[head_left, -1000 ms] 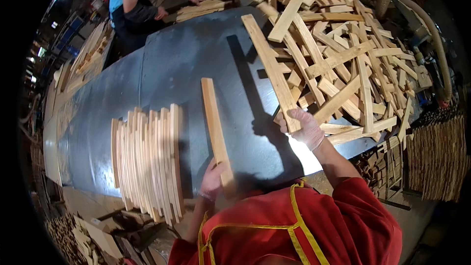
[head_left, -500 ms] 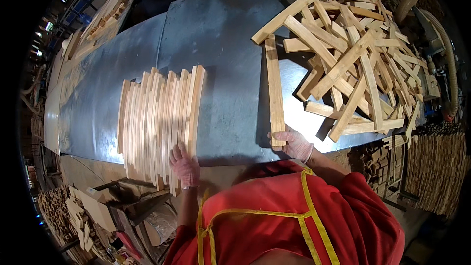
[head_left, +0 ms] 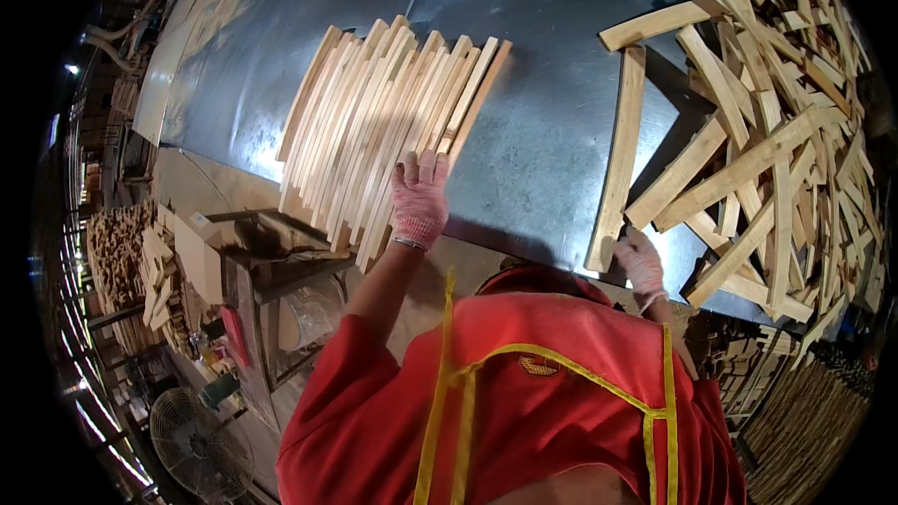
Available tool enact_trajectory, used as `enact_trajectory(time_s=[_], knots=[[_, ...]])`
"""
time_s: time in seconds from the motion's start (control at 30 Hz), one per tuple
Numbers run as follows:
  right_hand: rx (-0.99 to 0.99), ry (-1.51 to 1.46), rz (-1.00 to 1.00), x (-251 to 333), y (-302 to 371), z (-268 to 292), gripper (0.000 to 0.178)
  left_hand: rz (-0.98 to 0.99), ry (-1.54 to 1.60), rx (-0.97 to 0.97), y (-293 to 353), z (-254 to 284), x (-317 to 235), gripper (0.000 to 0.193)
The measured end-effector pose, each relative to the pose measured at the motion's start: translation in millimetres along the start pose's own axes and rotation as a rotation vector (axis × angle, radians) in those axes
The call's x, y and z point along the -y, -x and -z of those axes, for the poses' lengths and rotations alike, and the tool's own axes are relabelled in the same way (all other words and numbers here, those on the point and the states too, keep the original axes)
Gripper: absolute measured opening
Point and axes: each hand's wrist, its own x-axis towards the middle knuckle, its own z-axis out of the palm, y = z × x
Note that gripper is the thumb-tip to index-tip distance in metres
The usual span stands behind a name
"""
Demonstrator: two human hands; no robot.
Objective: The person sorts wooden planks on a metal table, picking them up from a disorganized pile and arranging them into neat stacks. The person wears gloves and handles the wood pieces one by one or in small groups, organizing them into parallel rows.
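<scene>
My left hand (head_left: 420,201), in a pink-and-white knit glove, lies with its fingers stretched out over the near right part of a row of light wooden strips (head_left: 374,122). The strips lie side by side on a metal-topped table (head_left: 533,140), their ends uneven. To the right, a single flat wooden slat (head_left: 619,159) lies lengthwise toward me. Beside its near end is my gloved right hand (head_left: 642,266), fingers loosely extended at the slat's right edge; whether they touch it is hard to see.
A heap of loose wooden slats (head_left: 748,196) covers the table's right side. Below the table's left edge stand a cardboard box (head_left: 198,257), a wooden frame stand and a floor fan (head_left: 201,444). Stacked wood (head_left: 814,430) stands at the lower right.
The view has swung left and down, so table and strips appear shifted. My right hand has come off the slat's near end to its right side. My left hand stays on the strips.
</scene>
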Motion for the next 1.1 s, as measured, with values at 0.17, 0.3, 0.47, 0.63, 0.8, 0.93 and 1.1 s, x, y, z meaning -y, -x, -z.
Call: enact_trajectory(time_s=[0.17, 0.3, 0.47, 0.63, 0.8, 0.93, 1.1], knots=[[-0.033, -0.061, -0.033, -13, -7, 57, 0.034, -0.003, 0.172, -0.021, -3, -2, -8, 0.058], [-0.386, -0.243, 0.116, 36, 5, 131, 0.039, 0.163, 0.484, 0.043, -5, -23, 10, 0.057], [-1.057, 0.360, 0.067, 32, 3, 228, 0.058, 0.130, 0.040, 0.076, -13, 1, -27, 0.074], [-1.116, 0.496, 0.020, 17, -18, 302, 0.060, -0.245, 0.546, 0.082, -50, -2, -130, 0.082], [-1.034, 1.158, -0.028, 66, -23, 331, 0.093, -0.440, 0.622, 0.206, -75, 57, -254, 0.086], [-0.756, 0.747, -0.083, 77, -57, 333, 0.099, -0.627, 0.505, 0.024, -80, 64, -289, 0.085], [-0.713, 0.747, -0.155, 112, -48, 250, 0.103, -0.162, 0.517, 0.073, -72, 32, -249, 0.080]])
